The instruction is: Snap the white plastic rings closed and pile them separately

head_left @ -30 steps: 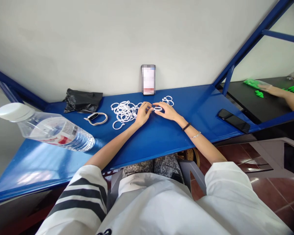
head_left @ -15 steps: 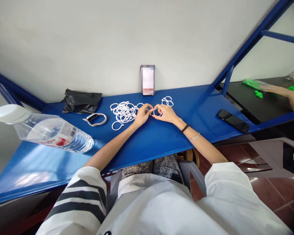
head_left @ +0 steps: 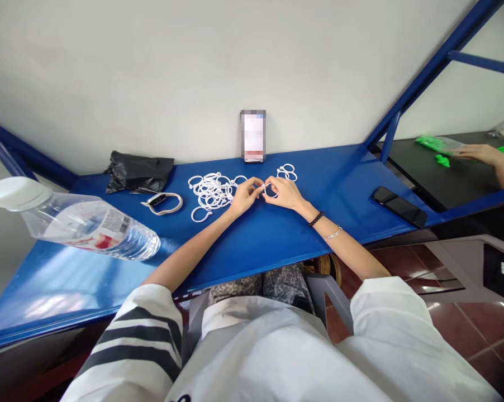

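Observation:
My left hand (head_left: 244, 196) and my right hand (head_left: 284, 193) meet over the blue table (head_left: 277, 234), fingertips pinched together on one small white plastic ring (head_left: 269, 190). A loose pile of several white rings (head_left: 211, 191) lies just left of my left hand. A small cluster of white rings (head_left: 288, 172) sits just beyond my right hand. My right wrist wears a dark bead bracelet and a thin silver one.
A phone (head_left: 253, 135) leans upright against the wall. A watch (head_left: 162, 202) and a black bag (head_left: 138, 172) lie at the left, a water bottle (head_left: 80, 223) nearer. A dark phone (head_left: 399, 206) lies at the right. Another person's hand (head_left: 482, 152) touches green pieces on the neighbouring black table.
Both hands have drawn closer together and lifted the ring from lying flat into a pinch between the fingertips. The other person's hand moved slightly right.

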`<state>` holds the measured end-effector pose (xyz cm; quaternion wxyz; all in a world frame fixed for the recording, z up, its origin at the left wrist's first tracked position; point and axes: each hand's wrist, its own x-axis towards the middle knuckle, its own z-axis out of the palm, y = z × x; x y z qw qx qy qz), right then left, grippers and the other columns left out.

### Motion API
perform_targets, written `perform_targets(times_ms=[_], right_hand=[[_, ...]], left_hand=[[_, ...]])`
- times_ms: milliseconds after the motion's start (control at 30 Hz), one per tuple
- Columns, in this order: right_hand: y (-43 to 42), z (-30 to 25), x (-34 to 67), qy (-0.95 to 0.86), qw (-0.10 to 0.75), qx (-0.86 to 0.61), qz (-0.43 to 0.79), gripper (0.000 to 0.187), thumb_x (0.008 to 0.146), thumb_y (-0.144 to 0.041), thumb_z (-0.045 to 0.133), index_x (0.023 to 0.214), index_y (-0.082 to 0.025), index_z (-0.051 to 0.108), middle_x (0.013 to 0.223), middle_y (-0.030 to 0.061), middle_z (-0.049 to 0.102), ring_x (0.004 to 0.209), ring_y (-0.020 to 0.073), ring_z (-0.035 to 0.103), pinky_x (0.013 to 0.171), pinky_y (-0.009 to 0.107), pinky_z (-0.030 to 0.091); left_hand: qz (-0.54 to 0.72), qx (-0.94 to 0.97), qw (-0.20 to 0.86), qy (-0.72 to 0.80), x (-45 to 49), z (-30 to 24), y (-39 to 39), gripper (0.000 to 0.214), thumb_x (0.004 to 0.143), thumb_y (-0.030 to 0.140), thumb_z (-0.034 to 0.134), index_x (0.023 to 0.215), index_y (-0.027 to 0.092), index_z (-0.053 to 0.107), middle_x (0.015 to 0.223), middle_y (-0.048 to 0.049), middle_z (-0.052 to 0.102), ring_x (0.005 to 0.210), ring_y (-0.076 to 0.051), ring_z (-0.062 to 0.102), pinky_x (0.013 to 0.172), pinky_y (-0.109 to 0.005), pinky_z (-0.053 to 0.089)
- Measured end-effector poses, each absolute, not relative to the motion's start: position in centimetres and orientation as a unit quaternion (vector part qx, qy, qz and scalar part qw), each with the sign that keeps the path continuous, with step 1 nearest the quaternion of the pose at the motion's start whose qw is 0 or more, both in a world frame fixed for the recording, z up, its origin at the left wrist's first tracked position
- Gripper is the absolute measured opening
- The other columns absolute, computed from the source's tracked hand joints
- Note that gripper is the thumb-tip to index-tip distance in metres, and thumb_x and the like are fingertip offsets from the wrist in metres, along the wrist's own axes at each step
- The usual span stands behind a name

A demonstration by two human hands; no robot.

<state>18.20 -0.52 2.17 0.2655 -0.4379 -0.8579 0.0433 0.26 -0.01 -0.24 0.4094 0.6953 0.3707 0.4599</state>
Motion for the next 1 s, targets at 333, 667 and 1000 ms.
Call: perform_targets(times_ms=[333,667,1000], right_hand=[[-0.14,1.87,18.51,-0.859,0.256,-0.436,0.078,0.035,0.081,-0.026,0.056,0.114,-0.017,0.05,0.077,0.0011,0.058,0.06,0.0151,0.052,0.056,0.025,0.035],[0.04,1.42,18.65,-0.874,0.236,-0.42,0.063,0.035,0.087,-0.028,0.055,0.119,-0.015,0.049,0.084,0.0054,0.063,0.064,0.0177,0.058,0.057,0.026,0.039],[-0.11,1.37,18.39,-0.873,0.16,-0.46,-0.031,0.024,0.092,-0.031,0.053,0.107,-0.013,0.055,0.086,0.0128,0.067,0.067,0.0232,0.062,0.054,0.028,0.036]], left_hand=[[0.456,0.7,0.394,0.384,0.27,-0.08,-0.18,0.029,0.083,0.046,0.063,0.091,0.018,0.06,0.081,-0.0021,0.062,0.056,-0.01,0.055,0.053,-0.023,0.043],[0.455,0.724,0.349,0.384,0.27,-0.36,-0.09,0.022,0.086,0.038,0.06,0.095,0.018,0.064,0.084,-0.0034,0.063,0.056,-0.011,0.055,0.058,-0.026,0.045],[0.445,0.74,0.327,0.385,0.26,-0.5,0.06,0.02,0.088,0.031,0.057,0.099,0.017,0.065,0.083,-0.0033,0.063,0.056,-0.01,0.055,0.058,-0.024,0.044]])
